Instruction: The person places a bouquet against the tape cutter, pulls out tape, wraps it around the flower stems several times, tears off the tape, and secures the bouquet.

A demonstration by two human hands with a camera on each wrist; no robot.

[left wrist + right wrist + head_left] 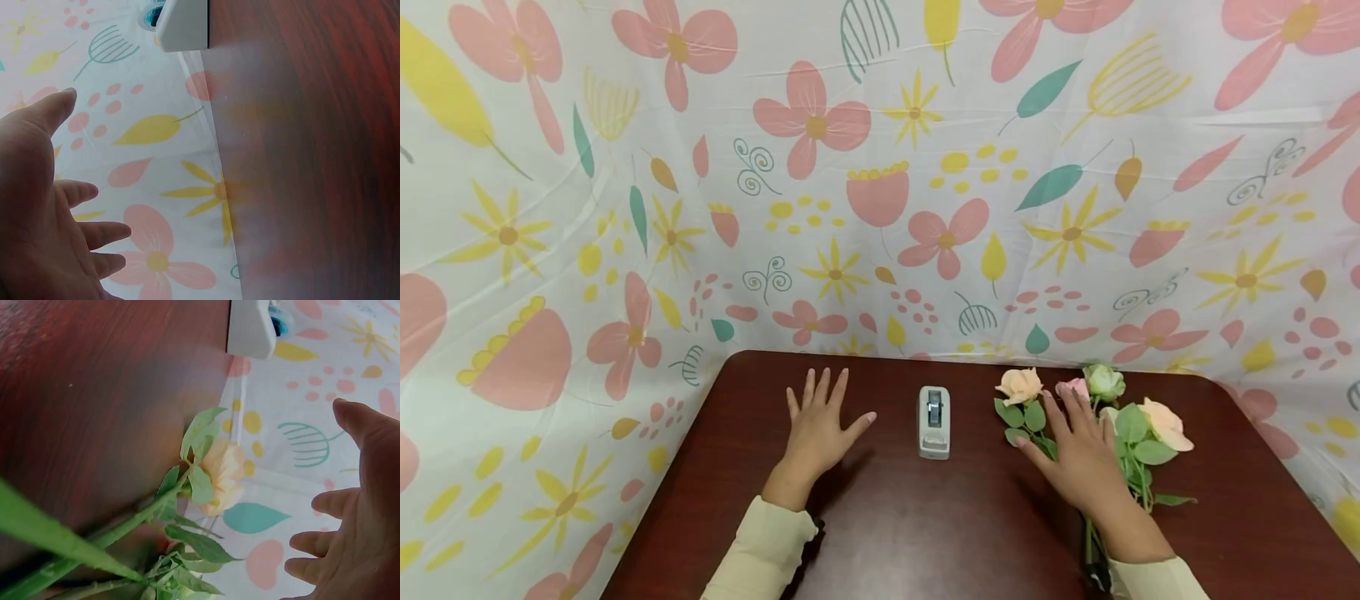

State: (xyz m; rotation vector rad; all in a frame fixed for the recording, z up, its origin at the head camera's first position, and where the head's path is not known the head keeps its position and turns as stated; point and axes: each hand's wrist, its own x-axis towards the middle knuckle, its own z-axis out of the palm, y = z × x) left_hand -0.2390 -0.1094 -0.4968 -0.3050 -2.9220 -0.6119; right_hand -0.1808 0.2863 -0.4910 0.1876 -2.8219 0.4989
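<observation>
A white tape dispenser (934, 437) with a roll of clear tape stands mid-table. To its left my left hand (818, 433) is spread palm down, fingers straight, holding nothing. In the left wrist view that hand (31, 187) is apart from the dispenser (187, 25). My right hand (1082, 462) spreads over several long-stemmed roses, hiding part of them. Around it show a peach rose (1019, 387), a pink rose (1071, 387), a green rose (1105, 382) and another peach rose (1167, 425). In the right wrist view its fingers (331, 503) are extended, and green stems (62, 540) run beneath.
The dark red-brown wooden table (925, 533) has rounded far corners. A white cloth (880, 275) printed with flowers and leaves hangs along the back and left sides. Cream sleeves (763, 546) cover both forearms, and dark straps show at the wrists.
</observation>
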